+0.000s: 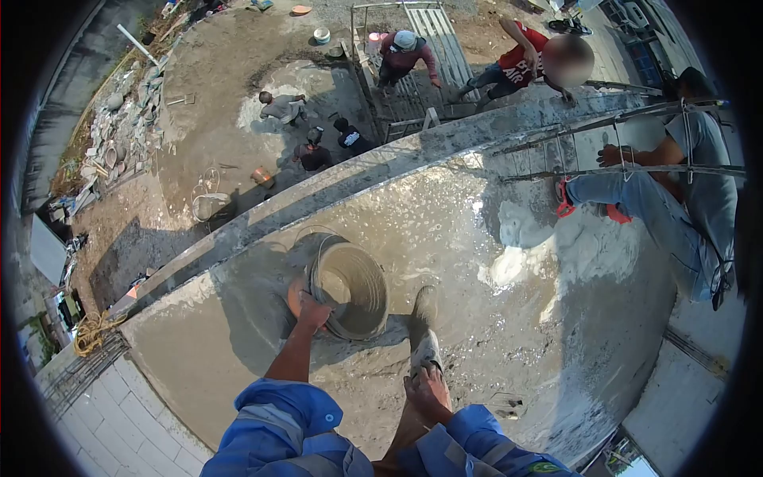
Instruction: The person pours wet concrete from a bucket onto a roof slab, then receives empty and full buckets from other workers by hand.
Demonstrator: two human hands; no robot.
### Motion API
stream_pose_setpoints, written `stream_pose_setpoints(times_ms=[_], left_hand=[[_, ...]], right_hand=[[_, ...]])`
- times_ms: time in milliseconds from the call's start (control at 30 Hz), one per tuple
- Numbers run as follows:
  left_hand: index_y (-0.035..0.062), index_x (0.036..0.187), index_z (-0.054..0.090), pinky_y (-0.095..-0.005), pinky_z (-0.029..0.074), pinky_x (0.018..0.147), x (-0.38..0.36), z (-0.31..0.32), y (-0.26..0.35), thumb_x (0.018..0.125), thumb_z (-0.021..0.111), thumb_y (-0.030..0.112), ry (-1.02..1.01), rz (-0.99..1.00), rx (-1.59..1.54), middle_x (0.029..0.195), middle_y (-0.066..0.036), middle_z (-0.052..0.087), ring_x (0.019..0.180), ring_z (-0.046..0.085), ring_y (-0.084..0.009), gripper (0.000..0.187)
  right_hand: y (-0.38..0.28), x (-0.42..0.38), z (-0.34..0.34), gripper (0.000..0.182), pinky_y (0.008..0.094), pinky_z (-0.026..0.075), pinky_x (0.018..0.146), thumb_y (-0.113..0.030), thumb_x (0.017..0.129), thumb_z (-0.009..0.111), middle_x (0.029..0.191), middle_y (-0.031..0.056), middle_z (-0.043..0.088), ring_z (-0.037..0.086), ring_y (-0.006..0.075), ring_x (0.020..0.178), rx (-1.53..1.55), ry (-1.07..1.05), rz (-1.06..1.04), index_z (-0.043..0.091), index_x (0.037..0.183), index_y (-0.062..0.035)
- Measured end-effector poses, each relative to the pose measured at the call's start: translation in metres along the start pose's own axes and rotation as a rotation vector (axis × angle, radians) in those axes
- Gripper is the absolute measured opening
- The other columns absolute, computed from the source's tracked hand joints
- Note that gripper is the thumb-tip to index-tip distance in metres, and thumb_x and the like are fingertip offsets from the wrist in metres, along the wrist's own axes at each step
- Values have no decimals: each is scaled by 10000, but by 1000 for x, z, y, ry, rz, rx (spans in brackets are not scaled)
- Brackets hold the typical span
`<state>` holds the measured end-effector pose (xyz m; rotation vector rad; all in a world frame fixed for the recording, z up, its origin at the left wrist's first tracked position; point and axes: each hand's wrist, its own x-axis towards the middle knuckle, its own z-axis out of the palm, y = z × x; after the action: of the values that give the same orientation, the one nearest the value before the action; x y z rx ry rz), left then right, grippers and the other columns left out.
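Observation:
My left hand is closed over the near-left rim of a cement-smeared bucket. The bucket leans with its mouth towards me, and a little grey mix shows inside. Against its left side, partly behind my hand, is an orange object whose kind I cannot make out. My right hand is closed at the ankle of a mud-coated boot, which stands on the wet concrete right of the bucket. Its fingers curl against the boot top; whether they pinch anything else is hidden.
A raised concrete edge curves beyond the bucket, with a drop behind it and several people below. A seated person in jeans is at right beside a rebar cage. Someone in a red shirt bends at the edge. Yellow rope lies left.

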<state>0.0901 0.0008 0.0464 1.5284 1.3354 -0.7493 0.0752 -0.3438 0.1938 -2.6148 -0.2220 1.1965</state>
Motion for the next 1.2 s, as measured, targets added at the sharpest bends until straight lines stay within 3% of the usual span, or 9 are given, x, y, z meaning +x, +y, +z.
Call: stream_pose_setpoints(times_ms=[333, 400, 467, 533, 600, 1033, 1100, 1133, 1200], left_hand=[[-122, 1455, -18, -345, 570, 470, -6, -6, 4, 666, 802, 282, -39, -84, 9, 1499, -283, 223, 938, 657, -370, 1207], [-129, 1437, -40, -360, 560, 434, -7, -5, 1, 668, 775, 134, -2, -50, -51, 1395, -317, 340, 809, 673, -371, 1151], [-135, 1436, -35, -349, 551, 416, -7, -3, -1, 668, 780, 151, 11, -43, -38, 1401, -319, 334, 810, 675, -364, 1155], [-140, 1434, -29, -338, 543, 399, -9, -7, -1, 668, 785, 168, 33, -40, -26, 1408, -320, 329, 810, 678, -356, 1160], [-97, 1467, -60, -334, 571, 527, -10, -10, 1, 662, 795, 384, -46, -89, 29, 1530, -273, 188, 1035, 628, -366, 1269], [-90, 1468, -75, -352, 564, 536, -10, -12, -5, 705, 755, 349, -47, -78, 51, 1540, -295, 129, 920, 670, -354, 1210], [-62, 1474, -63, -351, 586, 488, -11, -12, -3, 677, 793, 270, -34, -63, 8, 1513, -298, 166, 1179, 534, -407, 1216], [-62, 1474, -63, -351, 586, 488, -13, -14, -2, 677, 793, 270, -37, -66, 4, 1513, -298, 166, 1179, 534, -407, 1216], [-77, 1473, -79, -354, 565, 559, -17, -16, 0, 706, 746, 384, -85, -66, 34, 1550, -294, 89, 928, 666, -360, 1217]], right_hand=[[-6, 3, -5, 564, 485, 393, 1011, -390, 853, 608, 1331, 252, 474, 444, 433, 1221, -43, -9, -65, 546, 1217, 35], [-8, 1, -7, 562, 484, 394, 1011, -387, 854, 606, 1333, 247, 475, 446, 433, 1220, -43, -19, -45, 545, 1218, 36], [-15, 2, -11, 533, 500, 318, 1063, -398, 876, 560, 1340, 248, 481, 402, 427, 1271, 18, -33, -20, 577, 1198, 27], [-13, 2, -8, 531, 498, 318, 1065, -397, 873, 564, 1344, 246, 480, 399, 428, 1275, 16, -38, -24, 577, 1203, 18], [-12, 2, -4, 528, 495, 318, 1067, -397, 870, 568, 1349, 244, 478, 396, 428, 1279, 15, -40, -27, 577, 1208, 9], [-1, 4, 13, 480, 480, 370, 1027, -362, 857, 591, 1282, 239, 526, 447, 433, 1216, -2, -3, -124, 580, 1174, -2], [-9, 4, 8, 479, 473, 372, 1026, -358, 862, 587, 1278, 242, 527, 449, 431, 1212, -37, -21, -107, 573, 1181, -1], [-11, 4, 6, 481, 471, 369, 1029, -354, 866, 583, 1275, 250, 525, 450, 430, 1211, -37, -32, -104, 564, 1190, 0], [-10, 4, 5, 483, 469, 366, 1033, -350, 870, 580, 1272, 257, 523, 450, 428, 1211, -43, -43, -100, 555, 1199, 2]])
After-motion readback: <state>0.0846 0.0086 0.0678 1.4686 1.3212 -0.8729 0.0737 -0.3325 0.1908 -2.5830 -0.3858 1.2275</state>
